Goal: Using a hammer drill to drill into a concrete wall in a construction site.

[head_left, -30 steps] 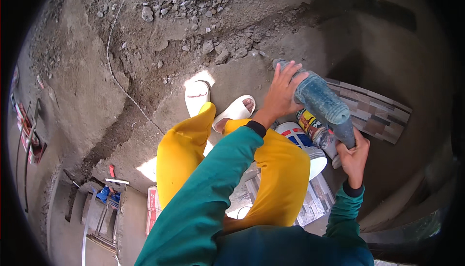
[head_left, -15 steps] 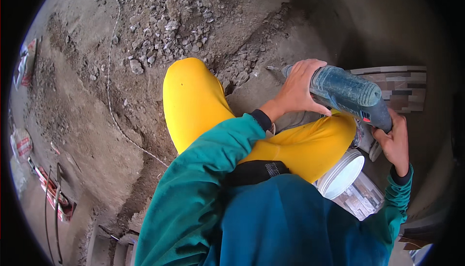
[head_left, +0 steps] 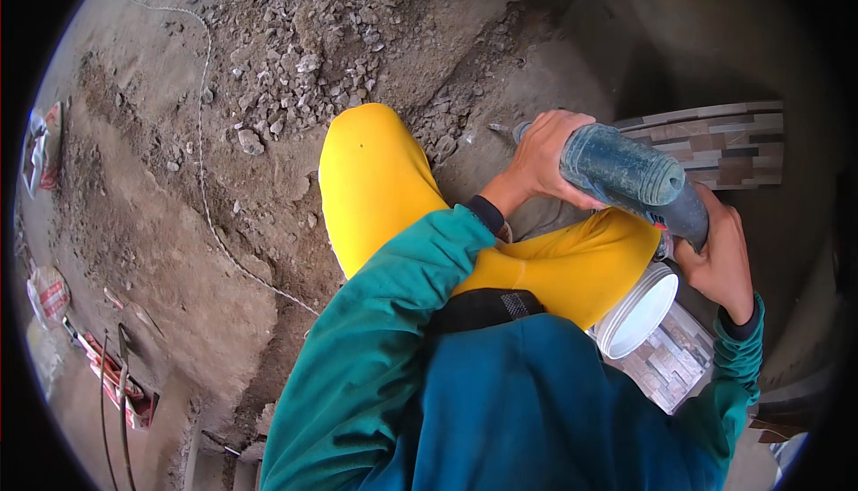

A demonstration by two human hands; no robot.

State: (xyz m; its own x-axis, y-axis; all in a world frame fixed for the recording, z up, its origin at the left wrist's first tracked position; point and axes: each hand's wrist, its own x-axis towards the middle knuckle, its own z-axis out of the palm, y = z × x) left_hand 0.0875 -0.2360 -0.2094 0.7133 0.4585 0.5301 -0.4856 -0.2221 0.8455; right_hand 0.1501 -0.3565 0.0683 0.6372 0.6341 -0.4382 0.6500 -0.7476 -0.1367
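A dusty blue-green hammer drill lies across both my hands, its front end toward the broken ground on the left. My left hand wraps round the front of its body, thumb underneath. At the rear, my right hand grips the dark handle; some of its fingers are hidden behind it. The bit's metal tip shows just beyond my left hand, close above the concrete or touching it; I cannot tell which. Below the drill is my bent leg in yellow trousers.
Stone chips and rubble lie at the far left of the drill. A pale rope or cord crosses the dirt. Beside my right forearm stands a white bucket. Patterned tiles lie at the right, and red-and-white bags at the far left.
In the picture, the drill's rear and my right hand have shifted slightly left. The ground and my raised knee appear a little farther right as the view turns. Both hands keep their hold.
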